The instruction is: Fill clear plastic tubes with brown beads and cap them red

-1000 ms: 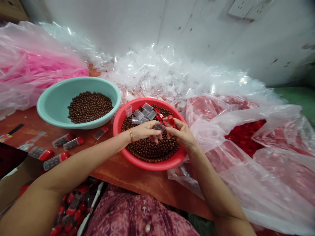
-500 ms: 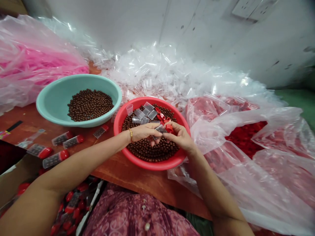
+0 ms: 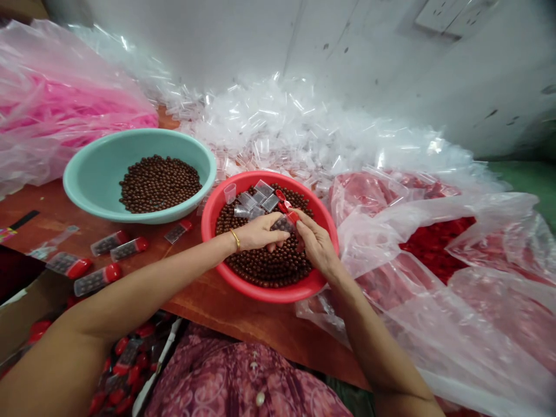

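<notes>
Over the red basin [image 3: 269, 294] of brown balls [image 3: 269, 269], my left hand [image 3: 257, 233] is closed around a clear plastic tube [image 3: 284, 225] with brown balls in it. My right hand [image 3: 316, 238] pinches the red cap [image 3: 293, 216] at the tube's upper right end. How far the cap is on the tube is hidden by the fingers. Just behind the hands, several clear empty tubes [image 3: 260, 197] and a few red caps [image 3: 283, 200] lie on the balls.
A turquoise basin [image 3: 87, 200] with more brown balls stands at left. Filled red-capped tubes [image 3: 98, 280] lie before it, above a box of more tubes [image 3: 125, 359]. Clear tubes [image 3: 278, 121] are heaped along the wall. A plastic bag of red caps [image 3: 434, 249] lies right.
The red cap has come from beside the tube onto its end, in my right fingers. My left hand still holds the tube, now with dark balls showing in it.
</notes>
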`<state>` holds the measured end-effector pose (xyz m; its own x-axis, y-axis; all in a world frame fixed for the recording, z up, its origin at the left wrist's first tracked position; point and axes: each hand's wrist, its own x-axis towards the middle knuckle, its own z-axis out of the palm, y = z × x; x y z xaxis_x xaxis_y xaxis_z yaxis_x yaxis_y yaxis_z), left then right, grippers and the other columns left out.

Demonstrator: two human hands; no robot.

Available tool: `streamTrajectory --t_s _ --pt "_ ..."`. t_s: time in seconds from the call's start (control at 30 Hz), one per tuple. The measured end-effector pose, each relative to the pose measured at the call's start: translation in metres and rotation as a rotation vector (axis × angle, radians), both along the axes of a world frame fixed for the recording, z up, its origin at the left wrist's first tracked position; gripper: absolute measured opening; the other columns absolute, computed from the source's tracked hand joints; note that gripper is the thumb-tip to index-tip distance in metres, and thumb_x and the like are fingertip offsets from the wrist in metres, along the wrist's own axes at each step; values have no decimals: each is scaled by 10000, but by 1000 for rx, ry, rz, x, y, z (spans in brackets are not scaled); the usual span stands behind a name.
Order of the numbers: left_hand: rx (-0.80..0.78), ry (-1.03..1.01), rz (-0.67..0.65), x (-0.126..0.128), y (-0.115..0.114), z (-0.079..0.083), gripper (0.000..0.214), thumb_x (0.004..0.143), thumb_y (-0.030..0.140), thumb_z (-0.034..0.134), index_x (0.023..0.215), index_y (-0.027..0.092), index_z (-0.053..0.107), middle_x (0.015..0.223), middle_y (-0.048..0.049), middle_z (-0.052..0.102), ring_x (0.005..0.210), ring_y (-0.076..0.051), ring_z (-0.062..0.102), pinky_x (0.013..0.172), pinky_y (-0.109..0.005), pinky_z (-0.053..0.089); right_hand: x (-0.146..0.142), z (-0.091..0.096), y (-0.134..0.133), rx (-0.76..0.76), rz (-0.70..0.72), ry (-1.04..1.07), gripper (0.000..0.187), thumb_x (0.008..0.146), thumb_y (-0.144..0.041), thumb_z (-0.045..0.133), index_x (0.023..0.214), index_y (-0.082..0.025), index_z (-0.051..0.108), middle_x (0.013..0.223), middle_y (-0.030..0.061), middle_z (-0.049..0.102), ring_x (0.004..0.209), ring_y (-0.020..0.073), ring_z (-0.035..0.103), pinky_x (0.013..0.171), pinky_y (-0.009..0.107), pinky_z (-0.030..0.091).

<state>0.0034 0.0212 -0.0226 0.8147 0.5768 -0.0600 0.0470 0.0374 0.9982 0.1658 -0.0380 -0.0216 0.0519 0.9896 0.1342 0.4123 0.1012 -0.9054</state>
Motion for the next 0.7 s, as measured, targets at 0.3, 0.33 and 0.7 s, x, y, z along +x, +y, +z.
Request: streamTrajectory --t_s 0.3,0.33,0.7 --pt "540 219 203 -3 -7 4 183 690 194 531 867 147 534 710 22 556 670 -122 503 635 -243 403 -11 0 -6 98 86 -195 469 898 -411 372 1258 -189 575 1175 60 654 1094 225 599 950 374 468" --pt "551 244 209 -3 -8 4 185 677 186 527 857 146 542 693 25 553 656 -121 497 624 -241 396 -10 2 -7 90 103 -253 477 902 -417 362 1264 -187 569 1172 66 657 1068 223 614 933 364 471" --pt "633 353 44 2 -11 11 112 608 211 578 699 146 578 584 28 520 545 -121 475 533 -230 376 -20 12 29 -73 -19 160 852 857 -657 -16 1183 -167 601 834 67 632 678 153 587 634 301 472"
